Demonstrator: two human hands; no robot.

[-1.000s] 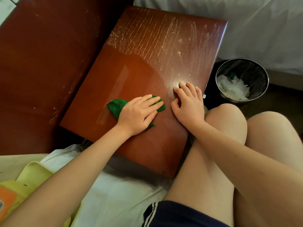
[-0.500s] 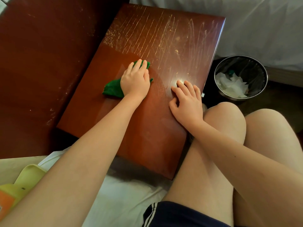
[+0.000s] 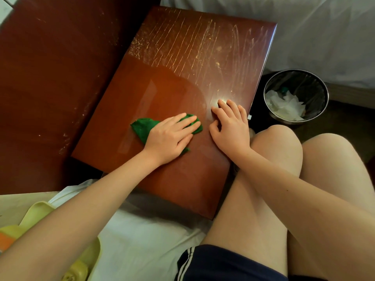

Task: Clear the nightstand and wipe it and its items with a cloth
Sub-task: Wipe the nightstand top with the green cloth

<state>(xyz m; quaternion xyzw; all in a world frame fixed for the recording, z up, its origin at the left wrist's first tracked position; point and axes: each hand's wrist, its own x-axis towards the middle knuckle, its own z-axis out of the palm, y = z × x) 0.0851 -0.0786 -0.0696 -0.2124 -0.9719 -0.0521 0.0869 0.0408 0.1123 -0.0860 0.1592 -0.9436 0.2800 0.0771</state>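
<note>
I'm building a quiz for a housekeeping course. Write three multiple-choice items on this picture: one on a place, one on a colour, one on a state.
1. Where does the round metal wastebasket stand relative to the glossy reddish-brown wooden nightstand?
A. On top of it
B. On the floor off its right edge
C. Under it

2. What colour is the crumpled cloth under the left hand?
A. White
B. Blue
C. Green

3. What is the right hand doing?
A. Gripping the cloth
B. Resting on the nightstand, holding nothing
C. Reaching into the wastebasket

Answers: 1 B, it stands on dark floor past the top's edge; 2 C, green fabric shows around the fingers; 3 B, its fingers lie on the wood, apart from the cloth.
</note>
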